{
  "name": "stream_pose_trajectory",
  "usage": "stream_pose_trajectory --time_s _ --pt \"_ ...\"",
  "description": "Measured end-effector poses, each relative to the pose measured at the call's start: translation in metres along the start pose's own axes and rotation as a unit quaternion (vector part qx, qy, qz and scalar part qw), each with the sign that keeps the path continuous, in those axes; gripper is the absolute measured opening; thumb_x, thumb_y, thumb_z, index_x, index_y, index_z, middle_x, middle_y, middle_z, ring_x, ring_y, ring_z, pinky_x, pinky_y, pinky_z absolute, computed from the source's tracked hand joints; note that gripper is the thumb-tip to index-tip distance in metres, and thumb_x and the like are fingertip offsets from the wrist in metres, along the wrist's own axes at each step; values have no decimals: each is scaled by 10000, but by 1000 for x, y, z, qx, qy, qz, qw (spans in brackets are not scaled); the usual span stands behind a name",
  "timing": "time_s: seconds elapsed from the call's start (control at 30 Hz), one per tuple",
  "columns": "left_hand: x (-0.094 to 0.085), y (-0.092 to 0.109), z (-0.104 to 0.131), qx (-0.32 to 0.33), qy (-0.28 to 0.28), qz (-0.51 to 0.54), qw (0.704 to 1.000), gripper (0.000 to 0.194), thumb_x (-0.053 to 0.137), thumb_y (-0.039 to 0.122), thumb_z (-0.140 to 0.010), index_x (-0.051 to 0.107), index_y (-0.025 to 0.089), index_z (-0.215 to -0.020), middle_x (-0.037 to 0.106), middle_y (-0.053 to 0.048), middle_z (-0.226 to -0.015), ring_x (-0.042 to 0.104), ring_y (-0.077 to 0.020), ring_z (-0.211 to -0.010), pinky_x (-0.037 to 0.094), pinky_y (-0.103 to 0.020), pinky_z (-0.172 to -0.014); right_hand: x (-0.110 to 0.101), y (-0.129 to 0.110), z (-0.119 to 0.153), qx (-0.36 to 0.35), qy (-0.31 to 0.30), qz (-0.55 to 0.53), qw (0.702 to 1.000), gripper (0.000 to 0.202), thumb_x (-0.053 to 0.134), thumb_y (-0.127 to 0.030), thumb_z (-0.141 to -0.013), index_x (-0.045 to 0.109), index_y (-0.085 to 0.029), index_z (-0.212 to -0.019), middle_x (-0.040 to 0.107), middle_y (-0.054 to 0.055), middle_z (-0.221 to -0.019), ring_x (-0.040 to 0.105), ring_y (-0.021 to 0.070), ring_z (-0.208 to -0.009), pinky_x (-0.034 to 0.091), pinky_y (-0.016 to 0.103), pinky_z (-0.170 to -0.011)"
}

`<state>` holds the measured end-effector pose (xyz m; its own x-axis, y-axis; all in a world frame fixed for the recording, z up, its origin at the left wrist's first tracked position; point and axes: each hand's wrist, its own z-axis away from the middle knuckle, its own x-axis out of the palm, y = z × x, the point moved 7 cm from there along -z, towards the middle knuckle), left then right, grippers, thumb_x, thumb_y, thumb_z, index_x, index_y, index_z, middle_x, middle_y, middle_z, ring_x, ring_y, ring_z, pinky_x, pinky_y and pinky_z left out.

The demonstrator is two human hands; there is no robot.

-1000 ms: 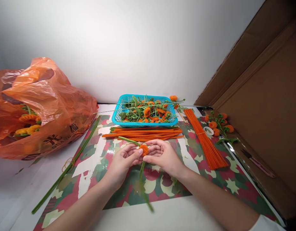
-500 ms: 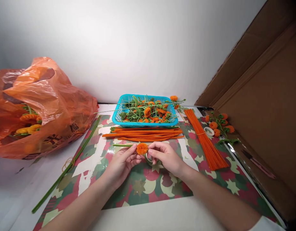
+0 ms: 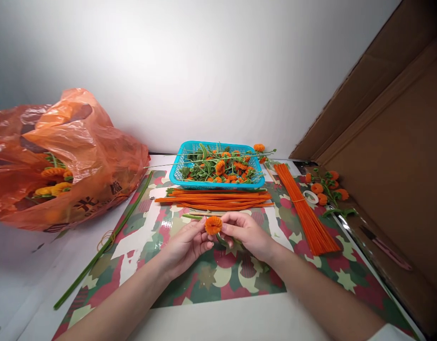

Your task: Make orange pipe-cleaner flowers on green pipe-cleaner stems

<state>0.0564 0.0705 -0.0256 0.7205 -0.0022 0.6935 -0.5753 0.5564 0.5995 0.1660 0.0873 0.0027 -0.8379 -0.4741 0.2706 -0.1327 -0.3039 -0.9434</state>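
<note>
A small ruffled orange flower is held between both hands above the patterned mat. My left hand pinches its left side with thumb and fingers. On the flower's right side, my right hand grips it with thumb and index finger, the other fingers curled. Just beyond the hands lies a row of orange fuzzy stems, in front of a blue basket full of orange flowers and green leaves.
An orange plastic bag with flowers inside stands at the left, beside long green stems. At right lie a bundle of orange stems, a white tape roll, a flower sprig and a pink-handled tool by cardboard.
The view has shifted slightly, so the scene sits a little further right. The flower has tilted between my fingers, and its face looks turned slightly downward.
</note>
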Motion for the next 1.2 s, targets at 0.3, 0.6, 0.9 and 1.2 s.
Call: stream_pose_trajectory --time_s 0.3,0.6,0.9,1.2 --pt "14 1 9 -65 -127 -123 982 391 820 459 -599 607 132 -626 506 21 -523 431 -52 -435 385 -158 -407 19 -36 13 -110 -95 146 979 210 653 -370 -809 658 -163 -776 636 17 -773 562 121 -705 431 243 -648" --pt "62 73 11 165 -42 -250 953 435 740 457 -708 664 166 -1022 682 -51 -776 652 -177 -712 541 -269 -631 36 -125 56 -518 142 674 508 187 477 -146 -918 654 -187 -874 679 22 -750 522 145 -701 306 322 -668" --pt "68 101 -6 251 -37 -334 908 367 751 374 -718 699 173 -1021 655 -4 -625 593 -140 -615 489 -259 -661 17 -144 32 -480 123 666 557 149 507 -234 -933 642 -191 -887 675 10 -784 543 132 -755 284 325 -760" --pt "53 75 -21 169 -67 -163 970 358 731 471 -719 698 146 -864 592 -14 -678 510 -101 -567 401 -213 -534 21 -132 25 -453 84 679 572 222 459 -195 -935 660 -193 -841 636 4 -718 484 127 -694 278 319 -745"
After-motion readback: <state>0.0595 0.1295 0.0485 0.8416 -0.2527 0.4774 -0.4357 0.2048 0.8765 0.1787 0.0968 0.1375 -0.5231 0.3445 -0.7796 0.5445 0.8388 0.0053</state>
